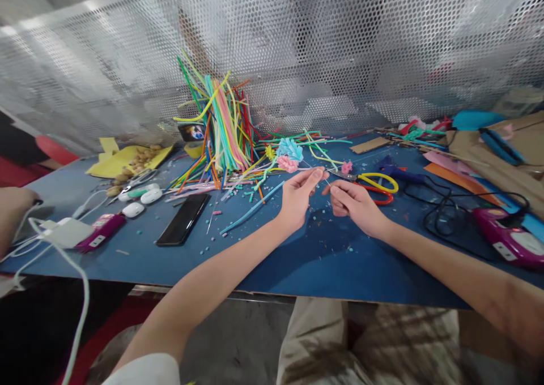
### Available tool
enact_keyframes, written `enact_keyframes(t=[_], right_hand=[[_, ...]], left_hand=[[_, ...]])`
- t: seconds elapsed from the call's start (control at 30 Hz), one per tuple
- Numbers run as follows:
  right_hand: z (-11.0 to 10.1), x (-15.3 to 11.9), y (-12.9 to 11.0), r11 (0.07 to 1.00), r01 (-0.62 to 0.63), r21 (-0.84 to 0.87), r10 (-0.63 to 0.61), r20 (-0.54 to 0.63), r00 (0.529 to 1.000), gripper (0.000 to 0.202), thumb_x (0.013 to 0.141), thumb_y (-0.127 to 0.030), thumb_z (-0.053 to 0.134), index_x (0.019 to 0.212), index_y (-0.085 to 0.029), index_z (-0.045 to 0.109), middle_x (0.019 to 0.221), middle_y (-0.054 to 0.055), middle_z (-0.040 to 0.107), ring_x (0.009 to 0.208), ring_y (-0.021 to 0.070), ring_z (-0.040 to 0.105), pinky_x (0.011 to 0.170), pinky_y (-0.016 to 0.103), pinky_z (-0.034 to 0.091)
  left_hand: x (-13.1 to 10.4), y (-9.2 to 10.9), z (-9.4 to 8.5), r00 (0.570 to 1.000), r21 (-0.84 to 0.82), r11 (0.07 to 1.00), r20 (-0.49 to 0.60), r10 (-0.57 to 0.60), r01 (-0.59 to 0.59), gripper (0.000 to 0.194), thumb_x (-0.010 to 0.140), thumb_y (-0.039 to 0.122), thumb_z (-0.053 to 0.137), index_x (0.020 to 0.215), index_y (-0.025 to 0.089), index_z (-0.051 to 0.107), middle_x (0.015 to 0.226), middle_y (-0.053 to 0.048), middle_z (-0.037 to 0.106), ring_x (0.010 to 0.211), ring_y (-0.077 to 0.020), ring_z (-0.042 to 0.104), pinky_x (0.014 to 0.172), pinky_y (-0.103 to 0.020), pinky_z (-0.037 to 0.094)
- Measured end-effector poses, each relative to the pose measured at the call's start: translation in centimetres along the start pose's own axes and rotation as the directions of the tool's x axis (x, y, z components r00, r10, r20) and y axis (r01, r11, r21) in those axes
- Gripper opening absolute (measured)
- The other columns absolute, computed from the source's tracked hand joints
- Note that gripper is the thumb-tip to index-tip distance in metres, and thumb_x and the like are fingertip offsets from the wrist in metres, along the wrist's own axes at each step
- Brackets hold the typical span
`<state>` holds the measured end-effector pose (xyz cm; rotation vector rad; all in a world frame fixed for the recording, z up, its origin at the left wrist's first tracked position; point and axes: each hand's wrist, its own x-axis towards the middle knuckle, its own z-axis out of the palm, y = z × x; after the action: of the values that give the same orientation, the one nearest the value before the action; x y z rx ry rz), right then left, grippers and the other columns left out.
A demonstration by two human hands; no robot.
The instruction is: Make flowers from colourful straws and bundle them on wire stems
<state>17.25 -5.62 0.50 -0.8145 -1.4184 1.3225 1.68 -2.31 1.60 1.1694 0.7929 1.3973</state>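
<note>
Thin pale strand (327,175), one: held above the desk (272,266) between my two hands; too fine for its full run to be traced.

Left hand (298,191), mine: thumb and forefinger pressed together on the strand, likely to steady it.

Right hand (356,202), mine: fingertips closed on the strand just beside the left, the two apart. So short a gap probably gives me finer control over something this slender.

Blue fluffy piece (289,149) and pink fluffy piece (288,163), one each: close together just beyond my left hand; whether the strand joins them, I cannot tell.

Scissors (378,182), yellow and red handles: lying just beyond my right hand, grips turned rightward, perhaps for quick reach.

Small pink piece (347,167), one: near the scissors.

Light-blue stem (253,206), one: loose, to the left of my left hand.

Small scraps (217,212), many: strewn about, likely trimmings.

Bundle of stems (227,127), many colours: upright before the perforated metal panel (323,51), presumably so single ones can be drawn out.

Phone (182,219), dark-screened: flat, left of my forearm, probably set aside.

Purple power strip (510,238), one: far right.
</note>
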Motion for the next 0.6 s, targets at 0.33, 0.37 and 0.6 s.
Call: enact_keyframes(t=[0.33, 0.37, 0.6], right_hand=[[-2.5, 1.3, 0.8, 0.968, 0.149, -0.203, -0.186, -0.178, 0.966, 0.024, 0.093, -0.042, 0.063, 0.106, -0.024, 0.071, 0.093, 0.004, 0.069, 0.080, 0.0171, 0.062, 0.080, 0.036, 0.053], [-2.6, 1.3, 0.9, 0.970, 0.150, -0.189, -0.185, -0.186, 0.965, 0.023, 0.093, -0.041, 0.063, 0.105, -0.023, 0.071, 0.091, 0.004, 0.069, 0.078, 0.0164, 0.061, 0.078, 0.034, 0.053], [-2.5, 1.2, 0.5, 0.971, 0.176, -0.162, -0.204, -0.178, 0.963, 0.026, 0.094, -0.043, 0.062, 0.108, -0.024, 0.073, 0.091, 0.003, 0.067, 0.075, 0.0150, 0.060, 0.074, 0.032, 0.053]], left_hand=[[1.3, 1.1, -1.1, 1.000, -0.121, 0.992, -0.011, 0.018, -0.019, 0.027, 0.079, 0.042, 0.080, 0.094, 0.020, 0.074, 0.078, 0.001, 0.065, 0.067, -0.0082, 0.061, 0.072, -0.027, 0.058], [1.3, 1.2, -1.2, 1.000, -0.109, 0.994, 0.012, 0.016, -0.015, 0.028, 0.079, 0.042, 0.080, 0.095, 0.020, 0.073, 0.076, 0.002, 0.062, 0.066, -0.0078, 0.059, 0.067, -0.025, 0.057], [1.1, 1.4, -1.0, 0.988, -0.059, 0.997, 0.152, -0.037, 0.046, 0.027, 0.083, 0.044, 0.077, 0.093, 0.020, 0.072, 0.080, 0.001, 0.058, 0.052, -0.0019, 0.039, 0.039, -0.015, 0.022]])
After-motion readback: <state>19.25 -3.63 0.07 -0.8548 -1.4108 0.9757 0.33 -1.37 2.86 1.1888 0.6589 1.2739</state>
